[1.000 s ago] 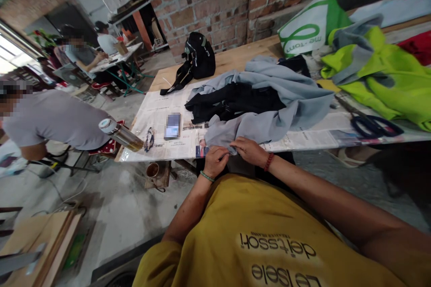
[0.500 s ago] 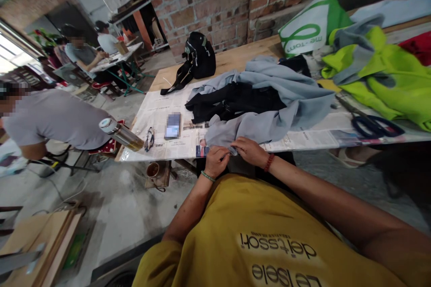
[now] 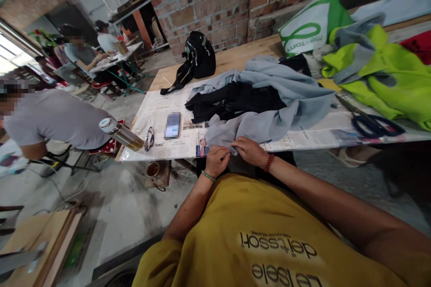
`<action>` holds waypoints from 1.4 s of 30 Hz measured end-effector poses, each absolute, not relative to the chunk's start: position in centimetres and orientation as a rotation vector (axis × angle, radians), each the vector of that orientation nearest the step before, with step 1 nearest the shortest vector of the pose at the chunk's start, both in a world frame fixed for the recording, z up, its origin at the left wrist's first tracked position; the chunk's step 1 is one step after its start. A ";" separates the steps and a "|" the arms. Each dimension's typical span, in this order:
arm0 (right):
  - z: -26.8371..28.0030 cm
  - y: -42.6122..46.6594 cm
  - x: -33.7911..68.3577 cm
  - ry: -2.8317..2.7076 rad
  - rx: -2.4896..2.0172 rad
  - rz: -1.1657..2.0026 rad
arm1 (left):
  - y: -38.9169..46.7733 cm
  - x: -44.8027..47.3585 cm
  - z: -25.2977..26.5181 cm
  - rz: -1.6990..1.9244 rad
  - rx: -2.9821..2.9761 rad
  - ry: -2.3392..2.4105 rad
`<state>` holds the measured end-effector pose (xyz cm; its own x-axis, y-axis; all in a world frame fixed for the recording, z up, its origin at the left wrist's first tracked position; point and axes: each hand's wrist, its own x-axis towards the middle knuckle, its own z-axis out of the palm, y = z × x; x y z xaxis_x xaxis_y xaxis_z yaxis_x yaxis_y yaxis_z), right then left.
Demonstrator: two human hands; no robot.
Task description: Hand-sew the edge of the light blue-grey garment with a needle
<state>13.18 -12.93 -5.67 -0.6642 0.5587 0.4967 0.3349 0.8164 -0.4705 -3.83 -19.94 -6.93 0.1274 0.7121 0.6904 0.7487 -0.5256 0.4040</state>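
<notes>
Gray cloth (image 3: 259, 126) stretches across a table (image 3: 232, 56) toward a worker's mustard shirt (image 3: 232, 224), where upside-down print appears to read "deitssori," with "Leisele" partly cut off and a smaller line too fine to make out. Beyond it, the left hand (image 3: 217, 161) and right hand (image 3: 249, 151), close together, pinch the cloth's near end at the table's edge. Newspaper (image 3: 161, 104) under plastic shows a suited figure in a red tie; its columns are too small to read. Dark-handled scissors (image 3: 376, 126) lie at right, a phone (image 3: 173, 125) with an obscured screen at left. A black garment (image 3: 235, 101) rests amid the cloth's folds. Farther back, a white-and-green bag (image 3: 308, 24) carries letters resembling "me-Tom," before a brick wall (image 3: 215, 9).
</notes>
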 end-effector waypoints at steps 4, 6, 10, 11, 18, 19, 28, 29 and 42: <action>-5.9 -12.9 13.2 -2.337 -0.638 0.445 | -19.9 -3.8 -6.9 -1.371 -2.315 -1.501; -5.9 -12.9 13.2 -2.337 -0.636 0.440 | -19.9 -3.8 -6.9 -1.366 -2.312 -1.502; -5.9 -12.9 13.2 -2.342 -0.637 0.433 | -19.9 -3.8 -7.0 -1.331 -2.324 -1.529; -5.8 -12.9 13.2 -2.342 -0.638 0.433 | -19.9 -3.8 -7.1 -1.326 -2.324 -1.534; -5.7 -13.0 13.2 -2.337 -0.652 0.450 | -19.8 -3.9 -7.3 -1.333 -2.317 -1.546; -5.7 -13.0 13.2 -2.338 -0.652 0.450 | -19.8 -3.8 -7.3 -1.332 -2.317 -1.542; -5.9 -13.0 13.1 -2.335 -0.657 0.438 | -19.8 -3.7 -7.2 -1.338 -2.306 -1.505; -5.9 -13.0 13.1 -2.333 -0.659 0.441 | -19.8 -3.8 -7.3 -1.340 -2.306 -1.502; -6.1 -13.1 13.1 -2.297 -0.667 0.463 | -19.8 -3.8 -7.3 -1.305 -2.314 -1.521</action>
<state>13.08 -13.13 -6.13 -0.6295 0.5779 0.5194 0.3318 0.8044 -0.4928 -3.82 -19.83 -7.30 0.1440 0.7157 0.6834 0.7844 -0.5036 0.3621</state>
